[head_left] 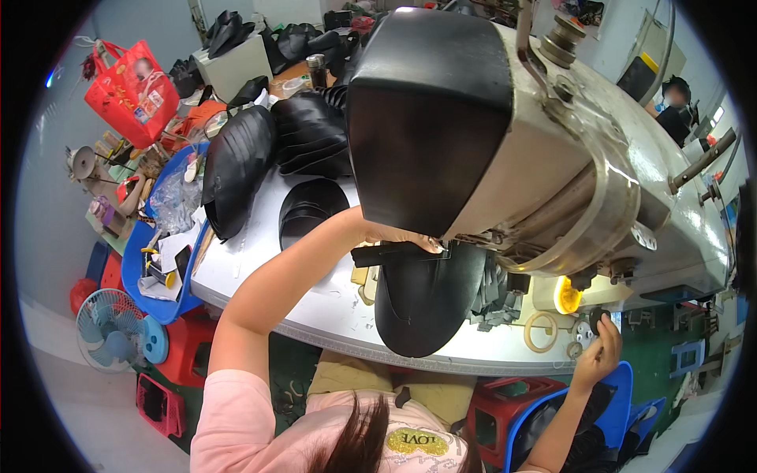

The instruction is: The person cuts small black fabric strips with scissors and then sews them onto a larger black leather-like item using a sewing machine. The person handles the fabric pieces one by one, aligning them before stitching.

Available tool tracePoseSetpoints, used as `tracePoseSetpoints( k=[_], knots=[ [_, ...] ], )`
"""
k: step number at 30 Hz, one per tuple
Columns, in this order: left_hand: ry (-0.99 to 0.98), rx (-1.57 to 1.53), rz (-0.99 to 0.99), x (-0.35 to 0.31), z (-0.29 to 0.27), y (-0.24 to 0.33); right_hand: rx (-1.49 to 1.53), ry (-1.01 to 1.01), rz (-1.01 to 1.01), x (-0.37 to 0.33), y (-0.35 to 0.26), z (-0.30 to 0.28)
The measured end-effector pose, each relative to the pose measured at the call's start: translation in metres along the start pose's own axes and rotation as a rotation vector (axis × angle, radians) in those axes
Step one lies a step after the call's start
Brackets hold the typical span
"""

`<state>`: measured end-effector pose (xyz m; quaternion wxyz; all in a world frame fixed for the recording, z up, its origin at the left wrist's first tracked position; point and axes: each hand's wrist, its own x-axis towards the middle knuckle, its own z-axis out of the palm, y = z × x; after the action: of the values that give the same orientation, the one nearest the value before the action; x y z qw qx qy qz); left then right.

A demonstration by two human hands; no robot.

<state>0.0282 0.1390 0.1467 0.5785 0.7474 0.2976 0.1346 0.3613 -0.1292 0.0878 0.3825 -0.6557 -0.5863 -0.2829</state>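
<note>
machine: big grey sewing machine [568, 158] with a black head cover fills the top right of my view, overhanging the surface.
surface: white curved surface [260, 276]; its edge runs left to right across the middle.
black piece: large black shoe-upper piece [426, 303] lies flat under the machine head, rounded end toward me and hanging just past the surface edge, long axis running away from me toward the needle area.
strip: narrow black strip [390, 254] lies crosswise on the far end of the black piece, long axis left-right.
left hand: my left hand [394, 234] reaches in from the left; fingers pressed down flat on the strip and black piece right at the machine foot, pinning rather than gripping.
right hand: my right hand [601, 352] is low right, below the surface edge, well apart from the black piece. Fingers pinched on a small dark round knob [599, 318].
key relation: black piece sits directly under the left fingers and extends back toward me from them; left hand is the nearer one by far, right hand is off to the side of the machine.
stacks: black cut pieces [236, 169] piled at far left of the surface, more behind.
extras: red bag [130, 91] far left, small fan [110, 327] on the floor.
</note>
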Motion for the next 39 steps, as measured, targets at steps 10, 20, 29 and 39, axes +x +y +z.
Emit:
tracePoseSetpoints(
  k=[10,20,29,39],
  knots=[
    [-0.09,0.005,-0.017,0.006,0.002,-0.016,-0.379,0.468,0.284,0.132,0.22,-0.128],
    [-0.042,-0.031,-0.056,-0.005,-0.001,-0.002,0.067,0.129,0.191,-0.005,0.325,-0.01],
    [-0.055,-0.031,0.003,0.001,-0.003,-0.016,0.123,0.691,0.451,0.093,0.109,-0.06],
    [0.223,-0.397,0.131,0.01,-0.012,-0.014,0.346,0.415,0.353,0.015,-0.007,-0.01]
  ],
)
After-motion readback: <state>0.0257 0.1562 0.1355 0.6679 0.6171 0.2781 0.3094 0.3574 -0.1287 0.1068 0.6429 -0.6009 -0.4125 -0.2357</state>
